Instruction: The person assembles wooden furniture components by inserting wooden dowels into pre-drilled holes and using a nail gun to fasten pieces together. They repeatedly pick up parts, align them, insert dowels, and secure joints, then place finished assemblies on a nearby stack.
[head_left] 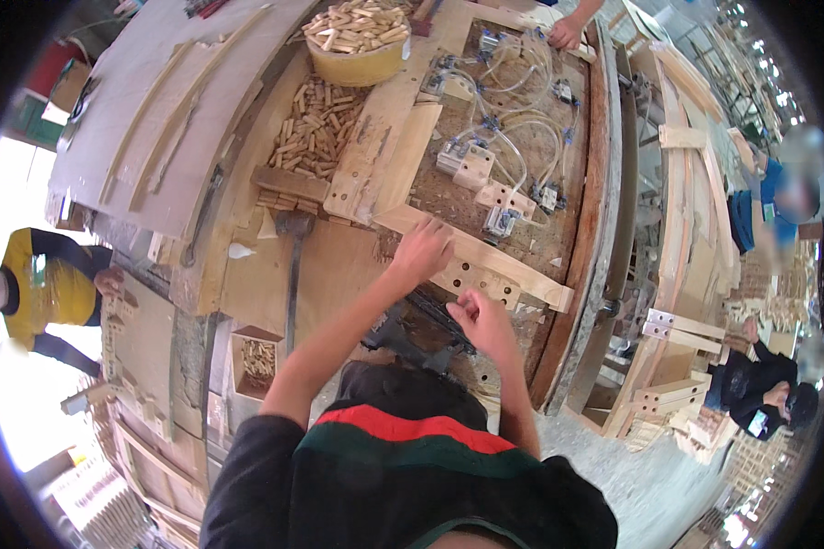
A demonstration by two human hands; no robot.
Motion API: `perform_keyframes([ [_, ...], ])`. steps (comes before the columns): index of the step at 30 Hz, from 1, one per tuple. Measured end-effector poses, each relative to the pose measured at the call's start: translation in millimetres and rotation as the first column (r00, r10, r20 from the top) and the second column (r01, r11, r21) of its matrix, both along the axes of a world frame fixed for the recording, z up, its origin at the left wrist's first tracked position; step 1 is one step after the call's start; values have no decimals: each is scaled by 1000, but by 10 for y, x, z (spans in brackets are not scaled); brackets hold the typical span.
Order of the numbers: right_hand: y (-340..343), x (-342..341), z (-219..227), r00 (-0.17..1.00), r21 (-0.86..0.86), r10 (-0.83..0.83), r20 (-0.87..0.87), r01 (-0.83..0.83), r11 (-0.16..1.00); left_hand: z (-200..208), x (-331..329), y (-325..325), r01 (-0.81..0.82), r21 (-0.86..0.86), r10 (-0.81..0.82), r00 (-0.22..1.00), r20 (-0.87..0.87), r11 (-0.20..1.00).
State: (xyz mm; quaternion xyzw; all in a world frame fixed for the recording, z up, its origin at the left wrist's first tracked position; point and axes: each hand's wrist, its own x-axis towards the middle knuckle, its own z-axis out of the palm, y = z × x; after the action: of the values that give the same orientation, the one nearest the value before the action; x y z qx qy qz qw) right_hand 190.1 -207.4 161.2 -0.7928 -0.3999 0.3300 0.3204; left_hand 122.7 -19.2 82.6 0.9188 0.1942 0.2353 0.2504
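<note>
two hands work a drilled wooden rail [485, 265] lying across a cluttered jig bench [604, 210]. the left hand [421, 252] presses flat on the rail's upper face, fingers spread, seemingly to steady it; the right hand [478, 318], fingers curled, pinches at the rail's near edge by the row of holes, whether on a dowel cannot be told. beyond the rail, clear air hoses [513, 119] and small clamps crowd the bench; a yellow tub of dowels [357, 41] sits well beyond. open room lies only on the rail's near side.
</note>
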Motion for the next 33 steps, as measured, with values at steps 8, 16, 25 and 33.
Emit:
perform_keyframes([
  [8, -851, -64, -119, 979, -68, -161, 122, 171, 983, -265, 563, 249, 76, -50, -91, 872, -481, 996],
  [16, -1123, 115, -91, 943, -48, -314, 113, 321, 946, -237, 648, 304, 179, -92, -198, 781, -593, 980],
  [25, -983, 799, -173, 908, -2, -271, 319, 287, 958, -304, 690, 311, 170, -4, -152, 869, -471, 985],
  [33, -562, 1171, 220, 609, -293, 256, 751, -40, 955, 561, 330, 182, 127, -3, -117, 906, -407, 992],
])
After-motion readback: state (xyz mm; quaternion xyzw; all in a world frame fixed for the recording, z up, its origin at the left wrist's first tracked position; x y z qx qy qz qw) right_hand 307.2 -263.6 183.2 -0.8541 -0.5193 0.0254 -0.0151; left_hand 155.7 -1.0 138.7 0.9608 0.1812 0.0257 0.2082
